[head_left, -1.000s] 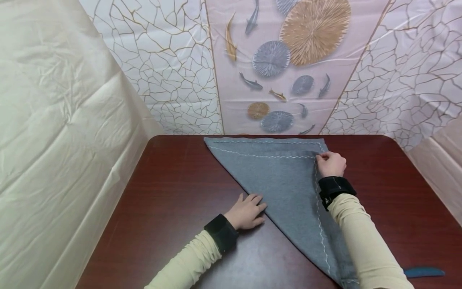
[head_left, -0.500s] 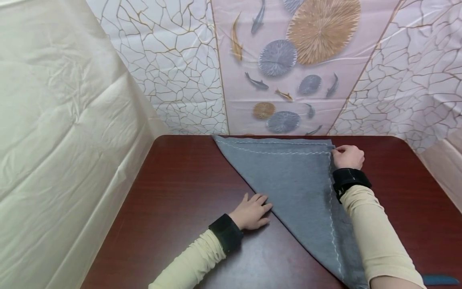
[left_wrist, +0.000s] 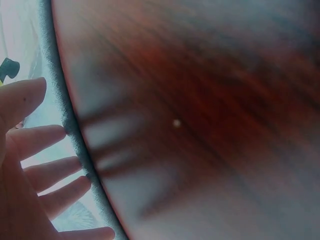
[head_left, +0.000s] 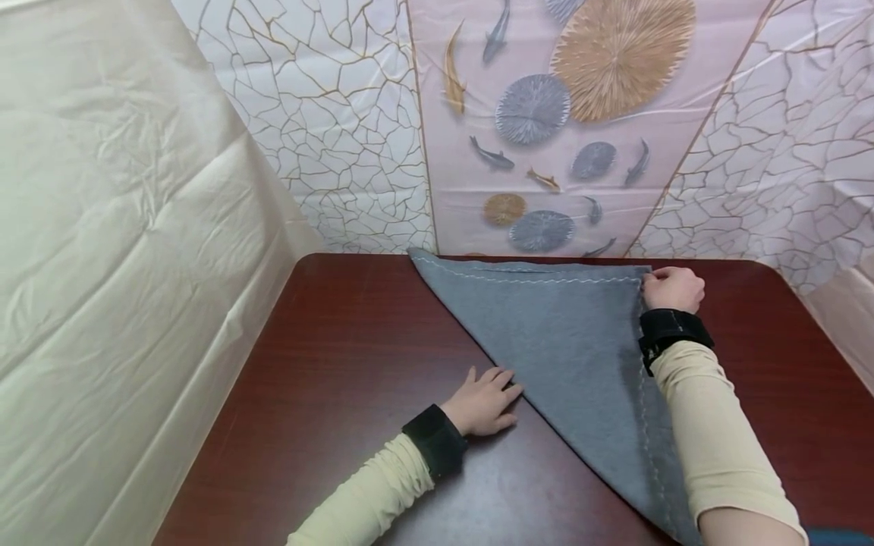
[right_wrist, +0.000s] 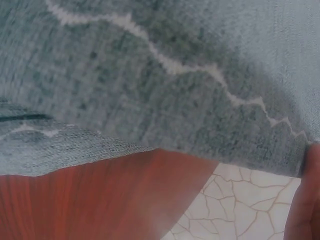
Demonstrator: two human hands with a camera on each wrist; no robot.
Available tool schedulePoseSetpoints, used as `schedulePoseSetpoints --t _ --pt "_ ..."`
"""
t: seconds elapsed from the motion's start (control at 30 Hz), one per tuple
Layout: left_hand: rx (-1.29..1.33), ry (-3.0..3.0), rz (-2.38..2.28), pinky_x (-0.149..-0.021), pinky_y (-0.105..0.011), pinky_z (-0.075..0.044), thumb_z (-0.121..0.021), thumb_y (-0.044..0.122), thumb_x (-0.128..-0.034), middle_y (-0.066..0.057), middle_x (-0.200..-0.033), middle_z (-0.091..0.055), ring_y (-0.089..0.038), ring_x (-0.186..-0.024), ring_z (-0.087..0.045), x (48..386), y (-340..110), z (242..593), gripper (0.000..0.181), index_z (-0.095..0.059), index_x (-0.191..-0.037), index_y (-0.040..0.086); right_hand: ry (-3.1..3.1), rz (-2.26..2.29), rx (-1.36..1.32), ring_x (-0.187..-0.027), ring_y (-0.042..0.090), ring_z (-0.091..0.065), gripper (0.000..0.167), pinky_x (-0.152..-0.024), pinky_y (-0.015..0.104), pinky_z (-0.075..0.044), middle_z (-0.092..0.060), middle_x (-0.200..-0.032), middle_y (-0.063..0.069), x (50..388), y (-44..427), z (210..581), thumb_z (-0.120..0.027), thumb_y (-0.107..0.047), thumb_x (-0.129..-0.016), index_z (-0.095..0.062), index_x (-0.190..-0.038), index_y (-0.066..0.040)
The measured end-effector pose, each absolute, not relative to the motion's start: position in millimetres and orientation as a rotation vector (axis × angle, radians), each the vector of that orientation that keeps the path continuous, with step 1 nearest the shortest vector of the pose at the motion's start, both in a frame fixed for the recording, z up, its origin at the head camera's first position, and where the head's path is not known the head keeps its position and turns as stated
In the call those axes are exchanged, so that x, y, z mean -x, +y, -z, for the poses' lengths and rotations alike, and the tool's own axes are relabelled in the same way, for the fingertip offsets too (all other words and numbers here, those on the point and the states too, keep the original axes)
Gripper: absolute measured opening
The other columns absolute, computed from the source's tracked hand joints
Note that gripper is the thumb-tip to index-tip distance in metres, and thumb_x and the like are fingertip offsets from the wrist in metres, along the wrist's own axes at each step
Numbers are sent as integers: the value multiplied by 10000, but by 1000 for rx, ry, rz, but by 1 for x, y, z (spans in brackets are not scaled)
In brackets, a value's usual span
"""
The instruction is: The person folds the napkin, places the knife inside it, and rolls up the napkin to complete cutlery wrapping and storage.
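Observation:
A grey cloth with white wavy stitching along its borders lies folded into a triangle, its long fold running diagonally. My right hand pinches its far right corner between thumb and fingers. In the right wrist view, the stitched border of the cloth hangs over a lower layer, and the right hand shows at the corner. My left hand lies with spread fingers, the fingertips touching the diagonal fold. The left wrist view shows these straight fingers at the fold's edge.
The dark reddish-brown table has rounded far corners. A blue object is partly visible at the lower right edge. Behind the table hangs a patterned backdrop, and a cream sheet hangs at the left.
My right hand has moved away and to the right, drawing the upper layer's corner close to the lower layer's corner. The left hand stays at the fold. The head view has shifted slightly.

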State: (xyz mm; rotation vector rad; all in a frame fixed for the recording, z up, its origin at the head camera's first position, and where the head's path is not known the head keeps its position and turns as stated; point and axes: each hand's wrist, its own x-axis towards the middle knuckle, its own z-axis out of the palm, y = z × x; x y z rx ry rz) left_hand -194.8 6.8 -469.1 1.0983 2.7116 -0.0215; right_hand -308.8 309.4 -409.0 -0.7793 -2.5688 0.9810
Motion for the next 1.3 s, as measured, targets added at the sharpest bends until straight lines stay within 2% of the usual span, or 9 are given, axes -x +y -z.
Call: schedulePoseSetpoints --t 0.57,0.83,1.3 --pt "-1088 2719 76 -1020 -485 -261 -454 450 -922 -27 -1471 -258 -181 -1347 -207 199 20 472 546 -338 -1410 233 -2509 -966 795 -1062 411 -484 359 -884 481 -389 -565 -1140 230 320 319 408 -451 -254 -911 -628 -1116 -17" --pt "-1070 2722 75 -1020 -475 -266 -453 448 -923 -31 -1472 -254 -186 -1348 -204 201 21 471 549 -331 -1413 232 -2521 -922 678 -1007 413 -510 361 -855 474 -396 -613 -1037 231 324 319 411 -446 -224 -926 -613 -1139 15" --pt "-1080 2728 79 -1012 -474 -279 -456 451 -920 -32 -1476 -242 -199 -1350 -196 201 23 475 560 -323 -1416 227 -2550 -849 569 -1034 442 -476 350 -919 482 -331 -598 -1036 265 332 325 420 -416 -176 -942 -577 -1154 51"
